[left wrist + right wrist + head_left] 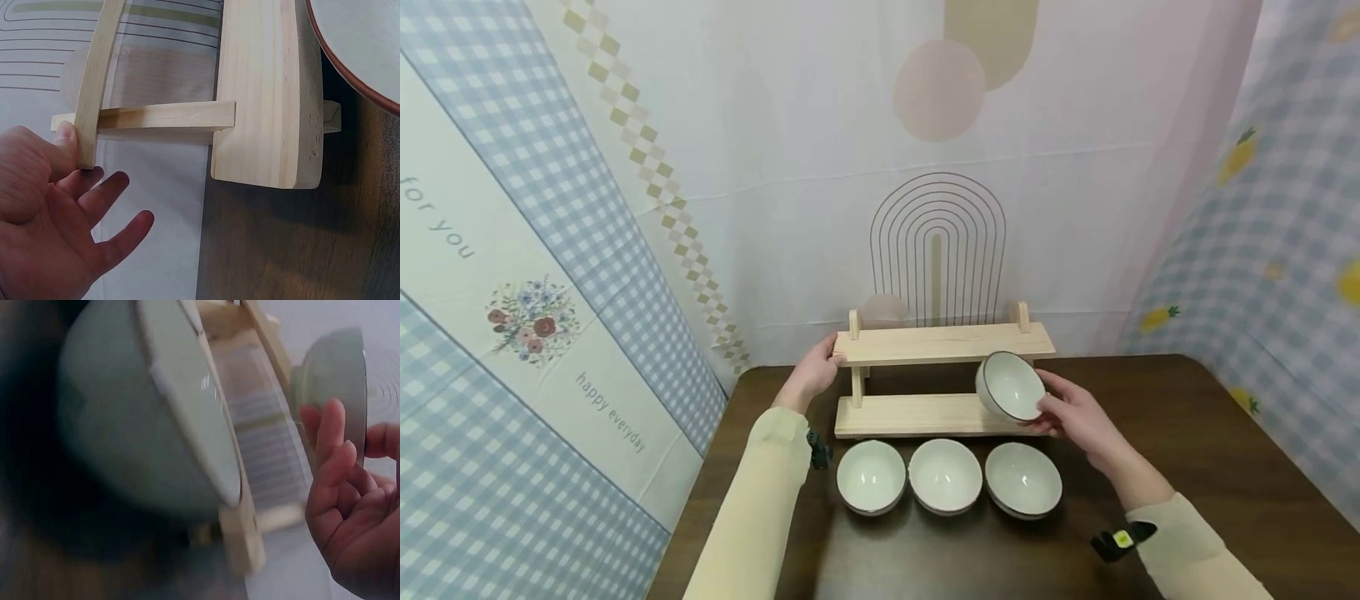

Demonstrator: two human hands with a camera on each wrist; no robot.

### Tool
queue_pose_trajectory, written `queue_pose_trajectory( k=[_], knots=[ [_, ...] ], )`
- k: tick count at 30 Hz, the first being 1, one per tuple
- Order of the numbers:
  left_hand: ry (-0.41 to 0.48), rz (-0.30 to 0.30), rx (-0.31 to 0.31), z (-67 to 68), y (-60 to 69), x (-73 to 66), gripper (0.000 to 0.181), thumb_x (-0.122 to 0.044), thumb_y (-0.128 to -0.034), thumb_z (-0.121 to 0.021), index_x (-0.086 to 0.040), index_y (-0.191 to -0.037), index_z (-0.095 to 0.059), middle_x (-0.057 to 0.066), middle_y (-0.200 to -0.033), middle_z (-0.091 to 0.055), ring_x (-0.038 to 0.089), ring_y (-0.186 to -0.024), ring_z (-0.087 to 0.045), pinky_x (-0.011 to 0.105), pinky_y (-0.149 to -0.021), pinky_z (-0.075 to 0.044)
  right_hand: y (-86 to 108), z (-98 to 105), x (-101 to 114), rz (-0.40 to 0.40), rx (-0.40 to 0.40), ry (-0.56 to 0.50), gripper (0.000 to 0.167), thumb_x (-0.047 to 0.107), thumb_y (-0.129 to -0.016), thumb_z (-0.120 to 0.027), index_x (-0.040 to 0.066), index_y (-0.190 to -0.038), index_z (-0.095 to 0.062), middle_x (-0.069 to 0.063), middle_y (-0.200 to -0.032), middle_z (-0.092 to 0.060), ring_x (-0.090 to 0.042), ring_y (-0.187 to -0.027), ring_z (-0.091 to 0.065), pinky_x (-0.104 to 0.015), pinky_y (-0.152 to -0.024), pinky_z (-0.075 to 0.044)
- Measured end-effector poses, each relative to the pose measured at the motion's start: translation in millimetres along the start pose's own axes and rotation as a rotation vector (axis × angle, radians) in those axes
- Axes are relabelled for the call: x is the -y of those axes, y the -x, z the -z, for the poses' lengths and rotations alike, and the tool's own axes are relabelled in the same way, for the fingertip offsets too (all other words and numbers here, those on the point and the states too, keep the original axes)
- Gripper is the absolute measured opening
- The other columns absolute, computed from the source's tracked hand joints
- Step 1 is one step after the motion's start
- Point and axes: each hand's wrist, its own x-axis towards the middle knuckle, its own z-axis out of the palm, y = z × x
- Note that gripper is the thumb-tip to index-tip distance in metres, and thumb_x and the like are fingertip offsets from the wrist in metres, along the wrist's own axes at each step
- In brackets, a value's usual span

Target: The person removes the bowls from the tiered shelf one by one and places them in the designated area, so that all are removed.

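A two-tier wooden shelf (943,343) stands at the back of the table. My left hand (812,375) grips the left end of its upper board; in the left wrist view the thumb lies on the board (91,122) and other fingers are spread below. My right hand (1078,417) holds a white bowl (1015,386) by its rim, tilted, in front of the shelf's right part. In the right wrist view, thumb and fingers pinch the rim of this bowl (334,375). Whether the bowl touches the shelf I cannot tell.
Three more white bowls stand in a row before the shelf: a left bowl (871,477), a middle bowl (945,475) and a right bowl (1023,479). They rest on a dark wooden table (917,558). Behind hangs a patterned cloth (805,208).
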Motion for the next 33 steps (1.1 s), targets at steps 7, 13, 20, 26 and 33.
queue_pose_trajectory(
  k=[7, 13, 20, 26, 33],
  knots=[
    [0.015, 0.001, -0.004, -1.0, 0.8, 2.0, 0.064, -0.010, -0.1135, -0.050, 0.003, -0.169, -0.020, 0.023, -0.172, -0.029, 0.037, -0.159, -0.028, 0.050, -0.129, -0.024, 25.9, 26, -21, -0.054, -0.007, 0.047, 0.071, 0.009, -0.106, -0.052, 0.001, -0.170, -0.021, -0.015, -0.093, -0.080, -0.021, -0.077, -0.078, -0.030, -0.064, -0.057],
    [0.013, 0.008, 0.010, -0.4, 2.8, 0.5, 0.064, -0.011, -0.1141, -0.049, 0.002, -0.169, -0.020, 0.022, -0.173, -0.028, 0.037, -0.160, -0.025, 0.051, -0.129, -0.022, 41.7, 47, -35, -0.064, -0.015, 0.075, 0.070, 0.009, -0.107, -0.053, -0.002, -0.169, -0.021, -0.017, -0.088, -0.079, -0.020, -0.075, -0.077, -0.027, -0.062, -0.057],
    [0.011, 0.000, 0.013, 1.2, 3.0, -1.3, 0.064, -0.012, -0.1146, -0.049, 0.000, -0.170, -0.020, 0.021, -0.173, -0.026, 0.036, -0.160, -0.024, 0.051, -0.129, -0.021, 52.5, 70, -45, -0.064, -0.010, 0.126, 0.070, 0.009, -0.107, -0.053, -0.003, -0.168, -0.021, -0.017, -0.085, -0.077, -0.022, -0.074, -0.077, -0.030, -0.064, -0.059],
    [0.037, 0.004, 0.023, 0.7, 3.5, 0.0, 0.064, -0.011, -0.1145, -0.049, 0.000, -0.170, -0.019, 0.021, -0.174, -0.026, 0.036, -0.160, -0.023, 0.051, -0.129, -0.021, 59.5, 91, -54, -0.097, 0.045, 0.184, 0.069, 0.010, -0.108, -0.053, -0.006, -0.166, -0.022, -0.018, -0.084, -0.076, -0.025, -0.075, -0.076, -0.033, -0.064, -0.059],
    [0.037, 0.003, 0.020, 1.4, 1.7, 1.1, 0.064, -0.012, -0.1148, -0.048, -0.001, -0.170, -0.019, 0.020, -0.174, -0.026, 0.035, -0.160, -0.024, 0.050, -0.129, -0.022, 62.7, 111, -61, -0.118, 0.162, 0.205, 0.069, 0.011, -0.109, -0.053, -0.011, -0.165, -0.019, -0.018, -0.082, -0.074, -0.028, -0.073, -0.075, -0.033, -0.061, -0.058]
  ],
)
